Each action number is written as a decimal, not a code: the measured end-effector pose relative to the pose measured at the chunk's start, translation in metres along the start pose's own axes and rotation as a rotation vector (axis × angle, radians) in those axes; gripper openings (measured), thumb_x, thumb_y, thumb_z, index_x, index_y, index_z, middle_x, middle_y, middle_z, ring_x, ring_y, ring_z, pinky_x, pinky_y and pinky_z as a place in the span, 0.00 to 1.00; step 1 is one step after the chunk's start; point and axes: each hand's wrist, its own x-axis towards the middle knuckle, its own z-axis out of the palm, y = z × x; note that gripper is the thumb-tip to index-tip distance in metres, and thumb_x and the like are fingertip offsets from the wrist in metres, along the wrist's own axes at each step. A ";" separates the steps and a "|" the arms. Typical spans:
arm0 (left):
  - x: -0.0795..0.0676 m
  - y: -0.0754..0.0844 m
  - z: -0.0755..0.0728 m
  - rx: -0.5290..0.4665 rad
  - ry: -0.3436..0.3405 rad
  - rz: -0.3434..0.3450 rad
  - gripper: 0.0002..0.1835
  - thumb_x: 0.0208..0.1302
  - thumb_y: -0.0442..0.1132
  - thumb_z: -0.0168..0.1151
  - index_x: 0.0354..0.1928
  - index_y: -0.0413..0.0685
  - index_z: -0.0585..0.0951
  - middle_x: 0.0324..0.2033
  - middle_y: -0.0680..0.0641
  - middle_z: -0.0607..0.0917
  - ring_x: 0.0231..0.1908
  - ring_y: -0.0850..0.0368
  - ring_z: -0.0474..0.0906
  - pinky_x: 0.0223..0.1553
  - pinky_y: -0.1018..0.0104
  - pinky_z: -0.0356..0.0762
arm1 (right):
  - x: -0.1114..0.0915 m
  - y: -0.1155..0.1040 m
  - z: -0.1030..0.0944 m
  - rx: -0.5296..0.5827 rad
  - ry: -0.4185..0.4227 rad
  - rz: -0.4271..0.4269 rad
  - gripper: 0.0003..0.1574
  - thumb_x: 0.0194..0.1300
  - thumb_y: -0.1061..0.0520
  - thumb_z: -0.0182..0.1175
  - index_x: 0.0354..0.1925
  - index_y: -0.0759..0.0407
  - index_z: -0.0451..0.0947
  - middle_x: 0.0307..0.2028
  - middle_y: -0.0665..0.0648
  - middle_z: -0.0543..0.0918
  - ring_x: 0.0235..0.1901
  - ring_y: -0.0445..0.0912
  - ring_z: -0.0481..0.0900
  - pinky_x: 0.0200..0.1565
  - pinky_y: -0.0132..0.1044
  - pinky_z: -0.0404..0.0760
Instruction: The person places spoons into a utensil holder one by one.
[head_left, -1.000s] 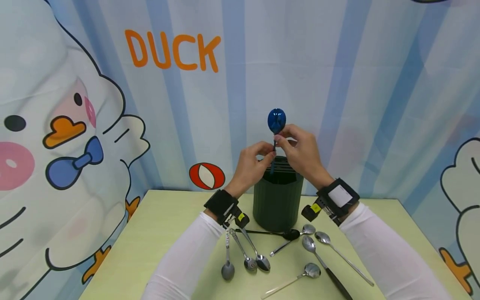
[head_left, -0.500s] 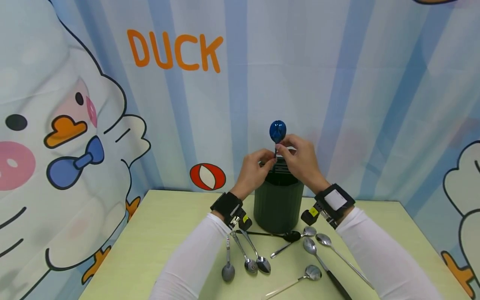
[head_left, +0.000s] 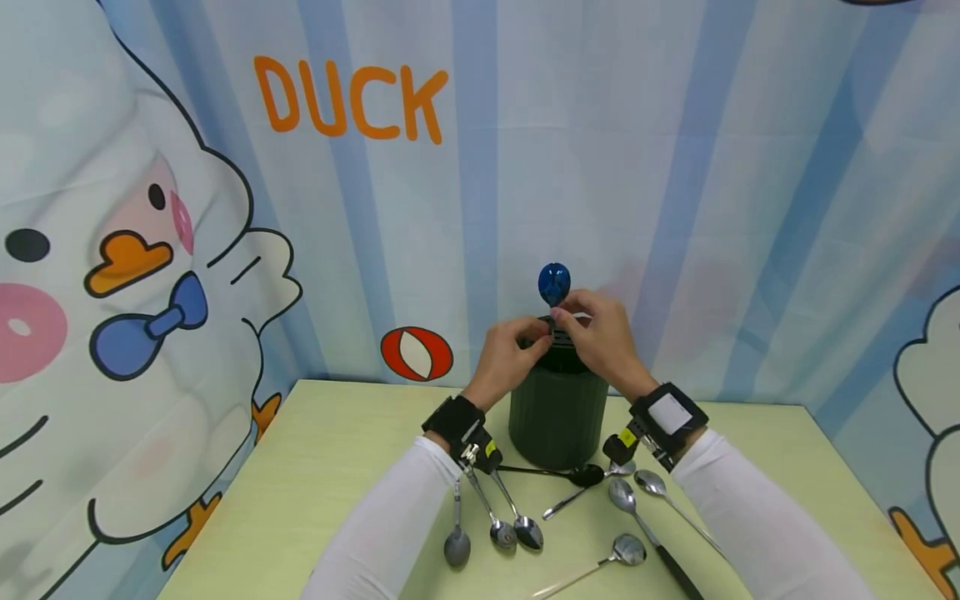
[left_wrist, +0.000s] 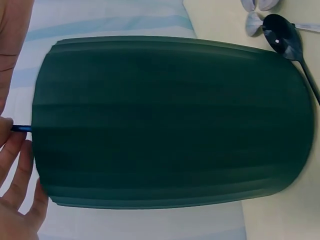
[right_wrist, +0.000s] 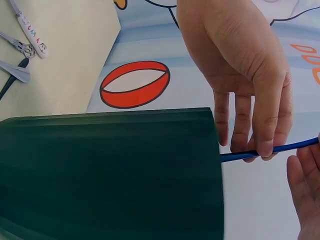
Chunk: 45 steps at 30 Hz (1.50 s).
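Note:
A blue metallic spoon [head_left: 554, 284] stands bowl-up above a dark green ribbed holder [head_left: 558, 421]. My right hand [head_left: 606, 340] pinches it just below the bowl. Lower on the handle, the thumb and fingers of my left hand [head_left: 508, 357] pinch it close to the holder's rim. In the right wrist view, the blue handle [right_wrist: 290, 147] runs from those fingers to the holder's mouth. The holder's wall hides the handle's lower end. A short piece of the blue handle [left_wrist: 22, 128] also shows at the left in the left wrist view.
On the pale yellow table [head_left: 352, 450] lie several spoons. A black spoon [head_left: 585, 476] is right by the holder's foot, and a black-handled spoon [head_left: 660, 550] lies front right. A printed curtain [head_left: 570, 150] hangs behind the table.
Both hands have moved down together with the blue spoon, and its handle has sunk deeper into the holder. The holder and the loose spoons have stayed put.

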 end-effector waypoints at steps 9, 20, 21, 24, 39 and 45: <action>-0.010 -0.002 0.003 0.027 -0.031 -0.028 0.06 0.62 0.38 0.60 0.40 0.49 0.81 0.33 0.53 0.82 0.35 0.65 0.75 0.37 0.67 0.77 | -0.015 0.009 0.004 -0.044 -0.016 0.019 0.05 0.64 0.55 0.59 0.33 0.55 0.77 0.29 0.52 0.81 0.29 0.42 0.78 0.32 0.45 0.80; -0.012 -0.001 0.003 0.039 -0.047 -0.059 0.03 0.62 0.38 0.61 0.36 0.51 0.81 0.30 0.55 0.81 0.33 0.65 0.74 0.33 0.68 0.76 | -0.027 0.016 0.013 -0.040 -0.022 0.049 0.04 0.62 0.56 0.60 0.31 0.54 0.79 0.27 0.50 0.82 0.28 0.39 0.79 0.31 0.45 0.80; -0.012 -0.001 0.003 0.040 -0.047 -0.064 0.02 0.62 0.38 0.61 0.36 0.51 0.81 0.30 0.55 0.81 0.33 0.65 0.74 0.33 0.68 0.76 | -0.027 0.016 0.013 -0.038 -0.023 0.054 0.04 0.62 0.56 0.60 0.31 0.54 0.79 0.27 0.50 0.82 0.29 0.39 0.79 0.32 0.45 0.80; -0.013 -0.002 0.003 0.042 -0.047 -0.073 0.02 0.62 0.39 0.61 0.36 0.52 0.81 0.30 0.55 0.81 0.33 0.65 0.74 0.34 0.68 0.76 | -0.030 0.017 0.014 -0.035 -0.024 0.063 0.04 0.62 0.56 0.60 0.31 0.54 0.79 0.28 0.50 0.82 0.29 0.40 0.79 0.33 0.45 0.81; -0.015 -0.001 0.003 0.038 -0.036 -0.065 0.02 0.60 0.37 0.63 0.34 0.51 0.80 0.29 0.55 0.81 0.32 0.65 0.74 0.33 0.69 0.76 | -0.035 0.020 0.016 -0.016 -0.076 0.137 0.04 0.62 0.55 0.61 0.31 0.54 0.78 0.27 0.50 0.82 0.30 0.40 0.79 0.34 0.44 0.81; -0.017 0.000 0.005 0.052 -0.030 -0.055 0.03 0.59 0.36 0.63 0.34 0.52 0.79 0.29 0.54 0.80 0.32 0.65 0.74 0.32 0.69 0.76 | -0.037 0.019 0.015 -0.021 -0.092 0.159 0.04 0.61 0.56 0.61 0.31 0.54 0.77 0.27 0.50 0.82 0.29 0.41 0.78 0.33 0.44 0.81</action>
